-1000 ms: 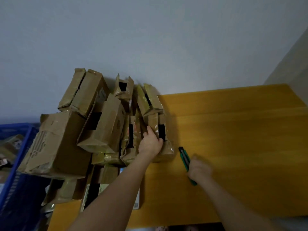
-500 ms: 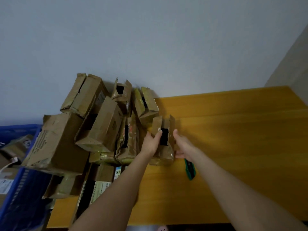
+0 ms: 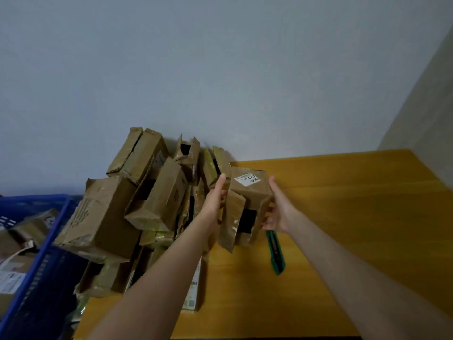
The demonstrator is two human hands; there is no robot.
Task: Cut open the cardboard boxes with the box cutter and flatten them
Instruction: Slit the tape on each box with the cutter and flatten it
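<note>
1. A small brown cardboard box (image 3: pixel 253 192) is held up between two bare hands over the left part of a yellow wooden table (image 3: pixel 355 217). It is just to the right of a pile of battered cardboard boxes (image 3: pixel 152 192).
2. The box is tilted. Its open end faces down and toward the camera, with the flaps hanging loose and a dark interior showing. A white printed label (image 3: pixel 247 179) sits on its upper face.
3. The left hand (image 3: pixel 214 200) grips the box's left side. One of its fingers (image 3: pixel 221 180) reaches up along the side, and the rest bend onto the edge of the left flap.
4. The right hand (image 3: pixel 279 212) grips the right side. Its upper fingers (image 3: pixel 271 182) stretch along the wall, and the lower ones curl round the box's near right edge.
5. A green box cutter (image 3: pixel 275 251) lies flat on the table just below the right hand and beside the box's hanging flap. Its far end is hidden behind the hand, and whether the blade is out cannot be told.
6. The pile leans against a pale grey wall (image 3: pixel 220 69). Several of its boxes have torn or open flaps, and more boxes lie flat beneath it at the table's left edge.
7. A blue plastic crate (image 3: pixel 52 227) stands left of the table, with more cardboard and labelled parcels inside it.
</note>
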